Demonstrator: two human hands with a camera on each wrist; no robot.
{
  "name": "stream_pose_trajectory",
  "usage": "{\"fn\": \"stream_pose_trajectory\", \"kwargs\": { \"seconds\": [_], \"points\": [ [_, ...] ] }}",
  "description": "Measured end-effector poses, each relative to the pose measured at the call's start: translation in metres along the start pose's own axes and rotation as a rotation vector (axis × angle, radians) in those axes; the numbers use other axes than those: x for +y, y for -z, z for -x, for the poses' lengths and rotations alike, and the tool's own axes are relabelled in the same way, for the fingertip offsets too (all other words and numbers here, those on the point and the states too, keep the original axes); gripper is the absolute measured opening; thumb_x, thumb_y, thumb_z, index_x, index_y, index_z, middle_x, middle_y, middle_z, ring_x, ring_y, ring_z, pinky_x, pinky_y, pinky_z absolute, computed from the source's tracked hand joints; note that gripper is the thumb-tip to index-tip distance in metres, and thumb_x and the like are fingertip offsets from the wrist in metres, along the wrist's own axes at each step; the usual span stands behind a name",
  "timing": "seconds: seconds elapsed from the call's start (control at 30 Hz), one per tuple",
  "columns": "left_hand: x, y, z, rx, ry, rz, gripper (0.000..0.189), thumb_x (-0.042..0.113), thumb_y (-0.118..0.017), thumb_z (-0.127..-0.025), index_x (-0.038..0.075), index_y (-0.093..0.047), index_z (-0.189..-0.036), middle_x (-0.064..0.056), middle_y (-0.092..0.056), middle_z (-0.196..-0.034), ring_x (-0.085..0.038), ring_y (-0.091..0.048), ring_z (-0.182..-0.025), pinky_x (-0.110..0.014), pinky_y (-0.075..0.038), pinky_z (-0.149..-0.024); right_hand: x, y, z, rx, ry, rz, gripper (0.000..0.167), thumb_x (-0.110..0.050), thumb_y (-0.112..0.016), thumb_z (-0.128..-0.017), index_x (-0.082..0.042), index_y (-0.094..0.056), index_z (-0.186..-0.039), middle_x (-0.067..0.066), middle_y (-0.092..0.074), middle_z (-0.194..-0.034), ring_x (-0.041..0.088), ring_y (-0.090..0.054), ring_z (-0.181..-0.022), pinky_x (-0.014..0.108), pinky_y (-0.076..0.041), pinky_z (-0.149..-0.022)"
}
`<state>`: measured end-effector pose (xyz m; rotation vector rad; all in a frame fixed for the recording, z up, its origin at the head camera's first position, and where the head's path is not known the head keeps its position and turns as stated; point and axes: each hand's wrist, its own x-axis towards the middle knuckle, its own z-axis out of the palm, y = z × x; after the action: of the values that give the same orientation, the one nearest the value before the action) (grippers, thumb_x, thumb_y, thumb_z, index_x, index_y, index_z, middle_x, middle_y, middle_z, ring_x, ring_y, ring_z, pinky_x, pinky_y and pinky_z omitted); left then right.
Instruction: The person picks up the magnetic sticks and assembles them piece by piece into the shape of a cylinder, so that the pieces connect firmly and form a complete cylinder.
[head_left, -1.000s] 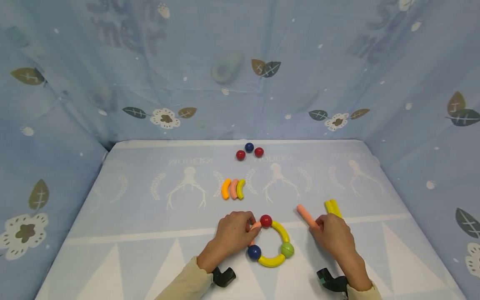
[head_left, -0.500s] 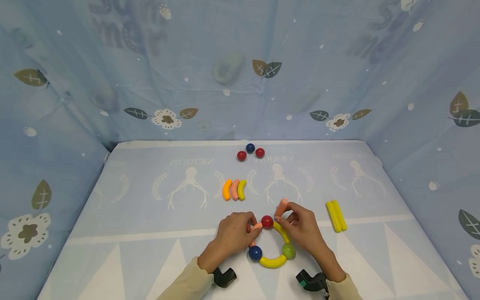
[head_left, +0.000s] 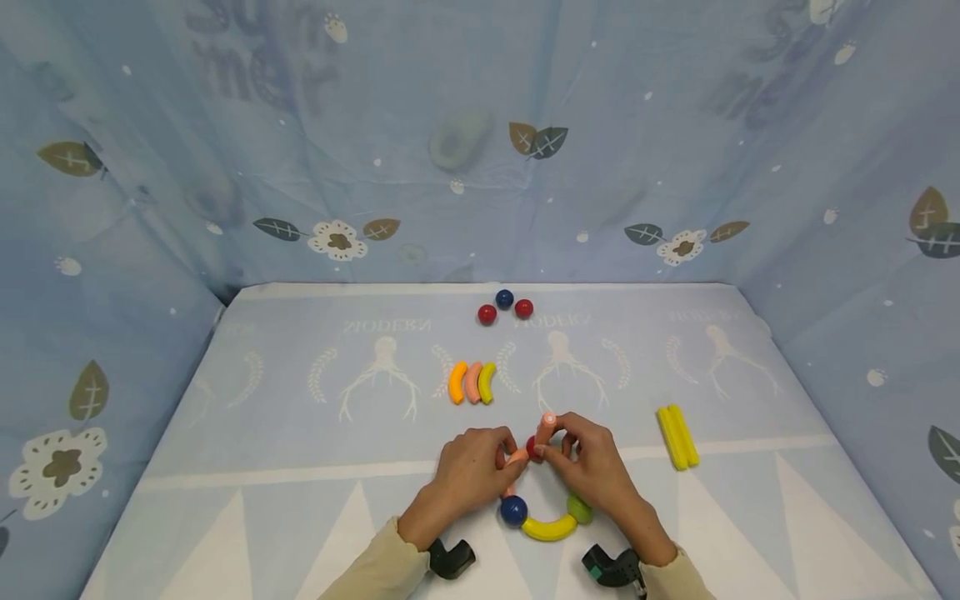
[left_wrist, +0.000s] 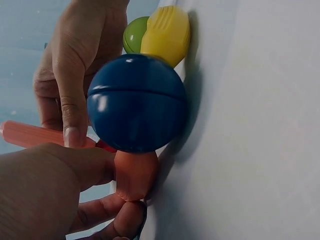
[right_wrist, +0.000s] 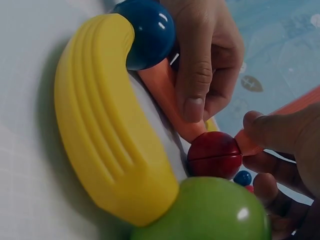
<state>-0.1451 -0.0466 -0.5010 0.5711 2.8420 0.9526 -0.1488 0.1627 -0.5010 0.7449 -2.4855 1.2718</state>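
Note:
A ring of ball-and-rod magnetic toy pieces lies in front of me. It has a blue ball (head_left: 513, 511), a green ball (right_wrist: 205, 212), a red ball (right_wrist: 215, 155) and a yellow curved rod (head_left: 551, 528) at the near side. My left hand (head_left: 474, 462) pinches the salmon curved rod (right_wrist: 170, 95) that links the blue and red balls. Between thumb and fingers, my right hand (head_left: 596, 462) holds a straight salmon rod (head_left: 547, 427), standing up with its lower end at the red ball. The ring's right-hand rod is hidden behind my right hand in the head view.
Farther back lie short curved rods in orange (head_left: 457, 382), salmon (head_left: 473, 382) and yellow-green (head_left: 487, 383). Behind them sit a dark blue ball (head_left: 505, 298) and two red balls (head_left: 487, 314). Two yellow straight rods (head_left: 678, 437) lie to the right. Patterned curtains (head_left: 450, 200) enclose the table.
My right hand has carried the straight salmon rod left from beside the yellow straight rods to the red ball, turning it upright. The left hand stays on the curved rod.

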Motion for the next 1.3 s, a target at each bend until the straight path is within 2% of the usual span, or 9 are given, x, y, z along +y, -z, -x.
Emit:
{"fn": "stream_pose_trajectory", "kwargs": {
  "seconds": [0.17, 0.3, 0.43, 0.6, 0.77, 0.9, 1.03, 1.17, 1.3],
  "points": [
    [0.003, 0.005, -0.001, -0.039, -0.018, 0.011, 0.020, 0.038, -0.072, -0.088, 0.018, -0.067, -0.090, 0.015, -0.048, -0.059, -0.005, -0.045, -0.049, -0.026, -0.037, -0.045, 0.003, -0.001, 0.004, -0.002, -0.003, -0.014, 0.032, -0.006, -0.085, -0.075, -0.022, -0.067, -0.096, -0.012, -0.065, -0.089, 0.007, -0.050, -0.058, 0.025, -0.044, -0.050],
    [0.006, 0.031, -0.017, -0.067, -0.003, 0.007, 0.021, 0.037, -0.073, -0.087, 0.017, -0.069, -0.092, 0.014, -0.053, -0.063, -0.006, -0.049, -0.053, -0.027, -0.041, -0.049, 0.002, -0.002, 0.008, 0.000, -0.001, -0.015, 0.029, -0.007, -0.086, -0.075, -0.023, -0.067, -0.091, -0.013, -0.063, -0.085, 0.009, -0.051, -0.059, 0.025, -0.044, -0.051],
    [0.000, 0.061, -0.062, 0.007, 0.075, -0.039, 0.020, 0.035, -0.072, -0.088, 0.017, -0.069, -0.096, 0.009, -0.057, -0.070, -0.009, -0.054, -0.056, -0.030, -0.045, -0.052, 0.001, -0.004, 0.011, -0.001, -0.008, -0.003, 0.027, -0.008, -0.087, -0.074, -0.021, -0.067, -0.088, -0.012, -0.062, -0.083, 0.010, -0.052, -0.061, 0.025, -0.045, -0.053],
    [-0.027, 0.073, -0.131, 0.165, 0.191, -0.148, 0.031, 0.034, -0.067, -0.092, 0.014, -0.063, -0.115, -0.002, -0.057, -0.095, -0.022, -0.059, -0.072, -0.039, -0.049, -0.063, 0.002, -0.006, 0.012, -0.014, -0.002, 0.002, 0.028, -0.009, -0.086, -0.075, -0.023, -0.065, -0.088, -0.014, -0.062, -0.086, 0.010, -0.051, -0.062, 0.025, -0.045, -0.054],
    [-0.049, 0.071, -0.164, 0.126, 0.283, -0.264, 0.048, 0.039, -0.061, -0.095, 0.015, -0.054, -0.136, -0.011, -0.055, -0.116, -0.030, -0.059, -0.089, -0.047, -0.050, -0.077, 0.002, -0.008, 0.011, -0.017, 0.000, 0.002, 0.030, -0.010, -0.087, -0.075, -0.024, -0.066, -0.091, -0.016, -0.062, -0.086, 0.009, -0.052, -0.062, 0.024, -0.045, -0.054],
    [-0.056, 0.068, -0.170, 0.072, 0.222, -0.307, 0.040, 0.036, -0.059, -0.097, 0.016, -0.061, -0.131, -0.009, -0.059, -0.111, -0.028, -0.060, -0.089, -0.046, -0.051, -0.077, 0.001, -0.008, 0.010, -0.009, -0.014, 0.026, 0.029, -0.012, -0.087, -0.075, -0.025, -0.067, -0.092, -0.015, -0.060, -0.084, 0.008, -0.051, -0.061, 0.022, -0.043, -0.054],
    [-0.056, 0.070, -0.167, 0.072, 0.130, -0.296, 0.032, 0.033, -0.064, -0.095, 0.015, -0.064, -0.122, -0.005, -0.064, -0.104, -0.024, -0.059, -0.084, -0.040, -0.050, -0.074, 0.000, -0.007, 0.009, -0.011, -0.017, 0.045, 0.028, -0.014, -0.087, -0.076, -0.025, -0.067, -0.092, -0.014, -0.060, -0.083, 0.007, -0.051, -0.062, 0.020, -0.042, -0.054],
    [-0.044, 0.077, -0.152, 0.088, 0.020, -0.209, 0.035, 0.035, -0.070, -0.092, 0.016, -0.061, -0.121, 0.000, -0.065, -0.101, -0.018, -0.058, -0.078, -0.034, -0.049, -0.067, 0.001, -0.005, 0.007, -0.004, -0.001, 0.057, 0.028, -0.014, -0.087, -0.075, -0.023, -0.067, -0.092, -0.011, -0.060, -0.082, 0.006, -0.051, -0.062, 0.020, -0.043, -0.054],
    [-0.021, 0.092, -0.126, 0.081, -0.142, -0.097, 0.036, 0.035, -0.074, -0.088, 0.018, -0.063, -0.118, 0.004, -0.065, -0.100, -0.013, -0.055, -0.071, -0.030, -0.048, -0.062, 0.004, -0.003, 0.003, 0.004, 0.014, 0.071, 0.028, -0.013, -0.087, -0.074, -0.021, -0.067, -0.092, -0.010, -0.059, -0.081, 0.006, -0.051, -0.062, 0.020, -0.044, -0.054]
  ]
}}
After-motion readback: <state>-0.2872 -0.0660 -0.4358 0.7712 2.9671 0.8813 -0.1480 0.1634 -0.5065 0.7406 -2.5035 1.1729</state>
